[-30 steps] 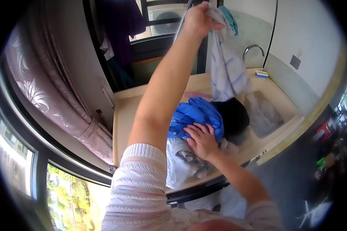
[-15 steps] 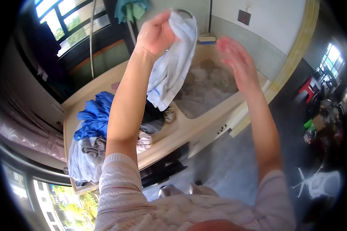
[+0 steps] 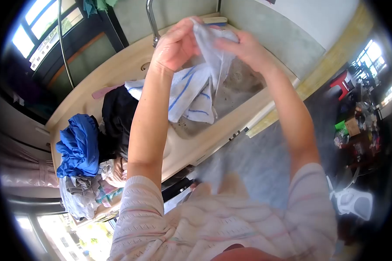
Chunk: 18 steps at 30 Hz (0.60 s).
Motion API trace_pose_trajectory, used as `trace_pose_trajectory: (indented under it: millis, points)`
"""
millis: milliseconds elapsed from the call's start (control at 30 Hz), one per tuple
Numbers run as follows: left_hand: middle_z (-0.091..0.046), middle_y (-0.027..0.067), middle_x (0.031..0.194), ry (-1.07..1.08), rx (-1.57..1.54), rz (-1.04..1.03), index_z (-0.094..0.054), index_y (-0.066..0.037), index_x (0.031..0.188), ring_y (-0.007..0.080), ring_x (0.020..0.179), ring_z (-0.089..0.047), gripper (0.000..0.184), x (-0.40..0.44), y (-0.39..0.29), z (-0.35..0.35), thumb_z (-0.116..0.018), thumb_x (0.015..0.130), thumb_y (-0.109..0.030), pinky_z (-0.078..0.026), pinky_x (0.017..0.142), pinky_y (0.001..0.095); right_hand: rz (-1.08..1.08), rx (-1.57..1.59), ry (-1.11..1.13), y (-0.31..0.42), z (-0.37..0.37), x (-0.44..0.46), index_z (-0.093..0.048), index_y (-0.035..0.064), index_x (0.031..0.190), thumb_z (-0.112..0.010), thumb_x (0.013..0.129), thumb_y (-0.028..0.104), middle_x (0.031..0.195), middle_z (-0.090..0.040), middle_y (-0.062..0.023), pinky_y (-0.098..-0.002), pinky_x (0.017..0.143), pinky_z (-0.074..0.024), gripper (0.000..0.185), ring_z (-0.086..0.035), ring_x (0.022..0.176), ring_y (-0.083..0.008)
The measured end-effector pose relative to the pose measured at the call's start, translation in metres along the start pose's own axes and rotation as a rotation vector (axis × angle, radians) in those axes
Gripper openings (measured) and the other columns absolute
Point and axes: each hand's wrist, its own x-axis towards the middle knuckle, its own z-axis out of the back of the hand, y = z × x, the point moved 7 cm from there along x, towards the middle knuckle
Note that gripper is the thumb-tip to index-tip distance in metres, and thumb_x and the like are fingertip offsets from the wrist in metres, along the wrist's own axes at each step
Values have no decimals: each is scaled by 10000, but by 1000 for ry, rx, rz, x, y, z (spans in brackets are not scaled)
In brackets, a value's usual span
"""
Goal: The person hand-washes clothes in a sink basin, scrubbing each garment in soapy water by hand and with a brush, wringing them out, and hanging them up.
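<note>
A wet white cloth with blue stripes (image 3: 189, 91) hangs from both hands over the sink (image 3: 255, 111). I cannot tell whether it is a towel or a garment. My left hand (image 3: 176, 45) is closed on its upper edge, palm side showing. At the right side of the cloth's top is my right hand (image 3: 246, 50), its fingers blurred but closed on the fabric. The cloth's lower part spreads over the basin's left edge, near my left forearm. Cloudy, greyish water (image 3: 239, 87) shows in the basin behind it.
On the counter to the left lie a blue garment (image 3: 78, 145), a black garment (image 3: 119, 117) and grey clothes (image 3: 80, 189). A metal faucet (image 3: 151, 21) rises behind the sink. A brush (image 3: 215, 20) rests at the back rim. A white chair (image 3: 355, 202) stands on the floor at right.
My right hand has moved left onto the cloth. The raised cloth has come down and spread out across the basin's left side. The view has shifted, showing more faucet and counter.
</note>
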Motion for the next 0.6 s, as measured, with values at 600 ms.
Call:
trace_pose_trajectory:
  millis: [600]
  points:
    - [-346, 124, 1311, -662, 2647, 779, -542, -178, 1125, 337, 1247, -245, 438, -115, 53, 112, -638, 718, -306, -259, 959, 531, -574, 453, 283, -251, 87, 15, -603, 12, 972, -603, 813, 180, 895, -617, -34, -239, 701, -454, 231, -573, 787, -94]
